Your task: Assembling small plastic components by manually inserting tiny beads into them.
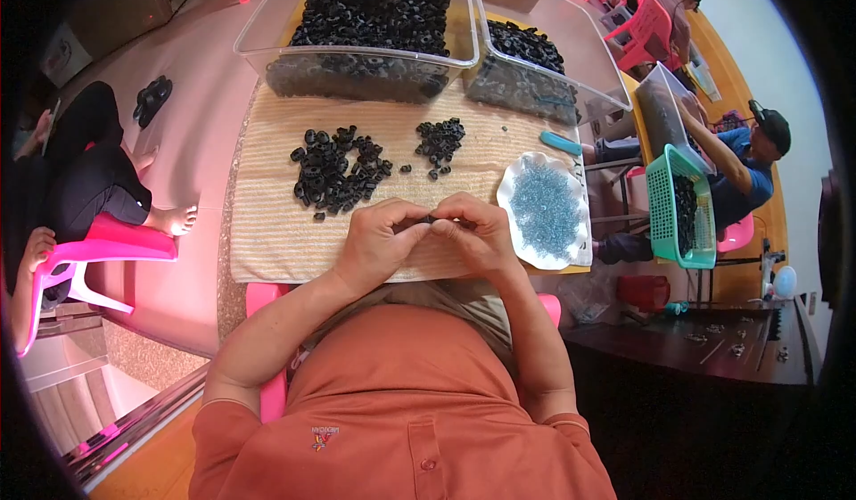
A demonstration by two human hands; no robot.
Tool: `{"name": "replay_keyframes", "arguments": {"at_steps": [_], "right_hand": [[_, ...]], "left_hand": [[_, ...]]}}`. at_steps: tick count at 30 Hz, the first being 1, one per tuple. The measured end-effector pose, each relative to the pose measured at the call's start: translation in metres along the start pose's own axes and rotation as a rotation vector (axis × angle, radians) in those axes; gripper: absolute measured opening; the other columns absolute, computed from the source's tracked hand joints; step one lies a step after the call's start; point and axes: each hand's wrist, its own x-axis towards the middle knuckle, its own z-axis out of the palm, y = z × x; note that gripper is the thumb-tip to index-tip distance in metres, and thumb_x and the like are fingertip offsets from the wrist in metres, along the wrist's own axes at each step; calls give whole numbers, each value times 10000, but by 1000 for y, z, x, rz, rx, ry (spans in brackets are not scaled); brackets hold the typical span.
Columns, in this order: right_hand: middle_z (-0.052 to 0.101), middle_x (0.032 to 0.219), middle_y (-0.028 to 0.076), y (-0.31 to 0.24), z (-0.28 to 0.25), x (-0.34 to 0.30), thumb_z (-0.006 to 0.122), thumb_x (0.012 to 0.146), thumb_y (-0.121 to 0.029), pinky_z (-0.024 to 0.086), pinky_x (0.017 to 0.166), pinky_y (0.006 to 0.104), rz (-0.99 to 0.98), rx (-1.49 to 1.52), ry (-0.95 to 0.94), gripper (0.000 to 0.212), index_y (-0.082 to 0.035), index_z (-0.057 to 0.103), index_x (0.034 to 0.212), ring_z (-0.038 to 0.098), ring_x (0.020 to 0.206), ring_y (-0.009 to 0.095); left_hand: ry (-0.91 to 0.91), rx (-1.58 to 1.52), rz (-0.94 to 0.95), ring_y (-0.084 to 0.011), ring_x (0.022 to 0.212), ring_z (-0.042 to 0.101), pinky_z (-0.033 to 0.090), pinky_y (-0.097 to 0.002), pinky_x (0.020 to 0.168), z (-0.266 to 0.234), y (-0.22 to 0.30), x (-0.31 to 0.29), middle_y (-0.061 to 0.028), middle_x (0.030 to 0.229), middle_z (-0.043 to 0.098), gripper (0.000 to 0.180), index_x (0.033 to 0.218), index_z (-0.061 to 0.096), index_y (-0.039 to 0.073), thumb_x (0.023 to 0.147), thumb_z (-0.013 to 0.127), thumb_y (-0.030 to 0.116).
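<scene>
Left fingers [408, 209] and right fingers [461, 204] pinch together — a small black piece [429, 218] between their tips.

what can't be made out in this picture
All in the head view:
Dark piece between the left hand and right hand: shape, mostly covered by both hands.
Bluish pieces in the white dish: individual shapes, too small.
Seated person on the left: head, cut off by the dark rim.
Dark things in the green basket: exact kind, too small.
</scene>
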Motion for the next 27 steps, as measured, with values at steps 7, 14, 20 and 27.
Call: {"name": "replay_keyframes", "arguments": {"at_steps": [7, 14, 20, 27], "right_hand": [[716, 1059, 70, 8, 5, -5, 753, 905, -47, 530, 837, 263, 309, 459, 16, 128, 6, 741, 1021, 648, 932, 120], [722, 1000, 35, 1, 16, -5, 759, 923, -111, 540, 808, 245, 346, 562, 64, 178, 1, 739, 1060, 658, 909, 105], [722, 995, 34, 0, 17, -6, 746, 932, -101, 539, 800, 242, 310, 558, 62, 180, -1, 731, 1080, 653, 902, 100], [724, 944, 19, -6, 17, -5, 738, 938, -101, 527, 768, 231, 355, 491, 63, 163, -4, 737, 1069, 643, 853, 83]], "left_hand": [[22, 43, 8, -235, 868, 715, 555, -318, 752, -1, 4, -1, -141, 970, 730, 179, 1013, 736, -11, 843, 751, 43], [34, 72, 79, -260, 917, 715, 569, -338, 793, -3, 8, 1, -152, 1026, 721, 188, 1006, 731, -19, 820, 742, 7], [27, 88, 97, -280, 913, 719, 570, -348, 788, -5, 8, 1, -154, 1000, 725, 194, 1005, 737, -10, 812, 742, 10], [15, 175, 127, -288, 835, 711, 559, -363, 728, -7, 10, 3, -144, 919, 719, 162, 975, 744, -1, 818, 742, 39]]}}
